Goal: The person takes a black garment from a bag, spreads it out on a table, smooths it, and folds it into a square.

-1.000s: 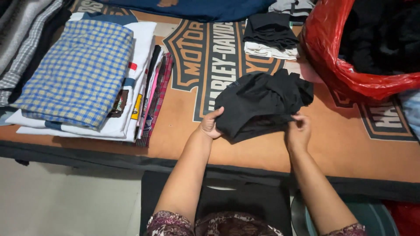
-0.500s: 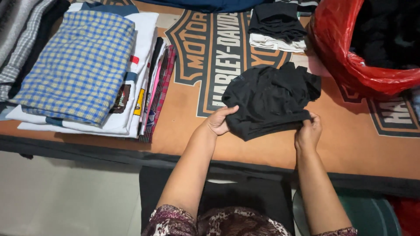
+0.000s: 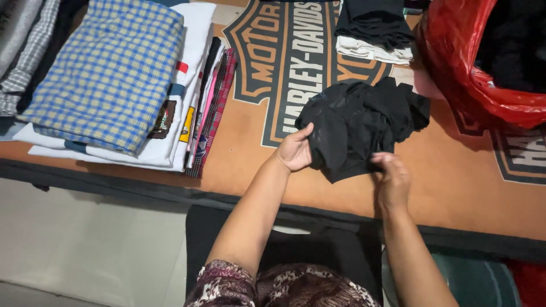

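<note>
Left hand (image 3: pixel 294 150) and right hand (image 3: pixel 391 176) gripping crumpled black cloth garment (image 3: pixel 358 125), still unfolded; folded checked shirt stack (image 3: pixel 108 74) lying done alongside.

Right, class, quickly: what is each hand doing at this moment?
Left hand: closed on the left edge of the black garment.
Right hand: fingers pinching the garment's lower edge.
</note>
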